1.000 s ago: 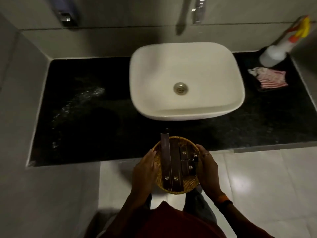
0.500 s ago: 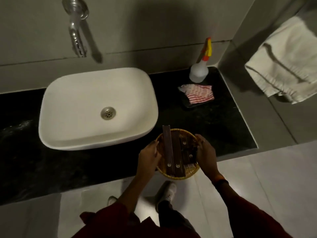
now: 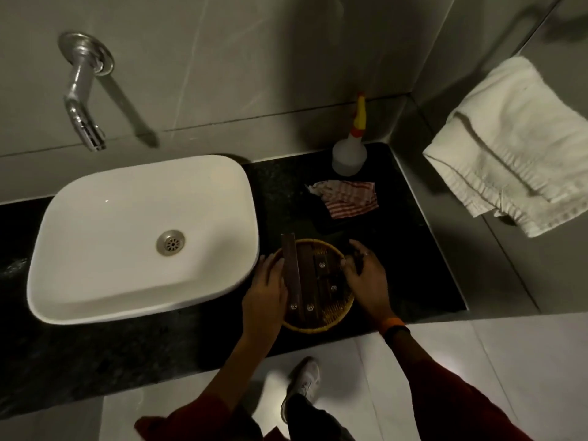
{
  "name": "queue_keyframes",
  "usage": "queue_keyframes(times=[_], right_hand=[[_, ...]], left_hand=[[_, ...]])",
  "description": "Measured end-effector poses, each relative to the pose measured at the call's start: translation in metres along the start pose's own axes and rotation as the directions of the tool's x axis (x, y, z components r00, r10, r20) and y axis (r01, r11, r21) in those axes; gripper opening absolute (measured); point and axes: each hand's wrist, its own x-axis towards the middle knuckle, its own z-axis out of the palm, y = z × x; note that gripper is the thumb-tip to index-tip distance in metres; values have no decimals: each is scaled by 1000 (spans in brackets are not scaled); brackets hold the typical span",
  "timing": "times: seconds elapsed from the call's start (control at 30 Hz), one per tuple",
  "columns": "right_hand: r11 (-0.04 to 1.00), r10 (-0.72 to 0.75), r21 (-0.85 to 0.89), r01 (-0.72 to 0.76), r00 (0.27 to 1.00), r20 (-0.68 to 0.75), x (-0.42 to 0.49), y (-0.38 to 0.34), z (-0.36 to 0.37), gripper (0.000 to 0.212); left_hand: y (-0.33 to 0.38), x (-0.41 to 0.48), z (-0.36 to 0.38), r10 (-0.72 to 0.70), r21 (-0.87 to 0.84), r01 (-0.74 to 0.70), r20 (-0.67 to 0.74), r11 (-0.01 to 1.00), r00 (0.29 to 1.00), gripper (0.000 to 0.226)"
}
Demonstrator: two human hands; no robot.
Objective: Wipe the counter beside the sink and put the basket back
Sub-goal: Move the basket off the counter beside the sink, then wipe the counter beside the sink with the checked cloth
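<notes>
A round woven basket with several dark brown sachets in it is over the black counter, just right of the white sink. My left hand grips its left rim and my right hand grips its right rim. I cannot tell whether the basket rests on the counter or hangs just above it. A red-and-white striped cloth lies crumpled behind the basket, and a spray bottle stands at the back wall.
A chrome tap juts from the wall above the sink. A white towel hangs on the right wall. A water smear shows on the counter's far left. My shoe is on the pale floor tiles.
Both hands carried the basket from in front of the counter edge rightward and onto the counter area right of the sink. My view swung right as well.
</notes>
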Motion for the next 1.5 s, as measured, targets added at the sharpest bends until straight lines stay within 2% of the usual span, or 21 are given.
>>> queue_keyframes(times=[0.07, 0.17, 0.27, 0.33, 0.43, 0.5, 0.6, 0.77, 0.9, 1.0, 1.1, 1.2, 1.27, 1.37, 1.5], right_hand=[[999, 22, 27, -21, 999, -31, 26, -5, -13, 40], [996, -57, -74, 54, 997, -44, 80, -14, -30, 36], [968, -158, -185, 169, 985, 69, 136, -19, -36, 40], [943, -184, -250, 220, 970, 162, 169, -18, -35, 42], [892, -225, -332, 307, 938, 263, 204, -8, -30, 44], [852, -267, -369, 371, 915, 302, 217, 2, -27, 40], [829, -261, -417, 374, 917, 302, 227, 9, -25, 33], [932, -258, -207, 298, 945, 199, 211, -10, -41, 22], [972, -188, -96, 215, 955, 229, 183, -47, -56, 18], [982, -174, 110, 155, 964, 200, 150, -80, -61, 12], [964, -242, 162, 213, 952, 189, 113, -118, -54, 1], [949, -286, 203, 242, 932, 223, 70, -161, -31, 8], [949, -278, 223, 222, 922, 269, 37, -189, -8, 8], [964, -253, 171, 204, 901, 352, -11, -232, 40, 32], [972, -228, 153, 181, 885, 406, -80, -282, 126, 23]], left_hand=[[15, 18, 3, 158, 76, -152, -76, 985, 985, 38], [39, 83, 9, 152, 20, -152, -7, 988, 988, 36], [54, 164, 26, 188, 0, -188, 35, 982, 981, 40], [59, 211, 43, 218, 38, -227, 163, 973, 962, 46], [58, 259, 74, 219, 116, -286, 400, 951, 890, 61], [55, 273, 91, 215, 157, -317, 459, 935, 862, 54], [57, 278, 99, 247, 184, -345, 412, 920, 877, 32], [62, 273, 70, 290, 79, -346, 390, 935, 874, 28], [69, 253, 23, 293, -204, -240, 297, 949, 909, 20], [66, 230, -19, 250, -407, -111, 307, 907, 918, 18], [53, 201, -63, 167, -611, 55, 302, 790, 939, 23], [29, 163, -107, 51, -773, 220, 310, 595, 949, 25], [4, 135, -133, -35, -821, 325, 350, 470, 936, 25], [-52, 86, -167, -103, -849, 423, 412, 318, 905, 28], [-146, 17, -216, -151, -841, 527, 509, 122, 848, 35]])
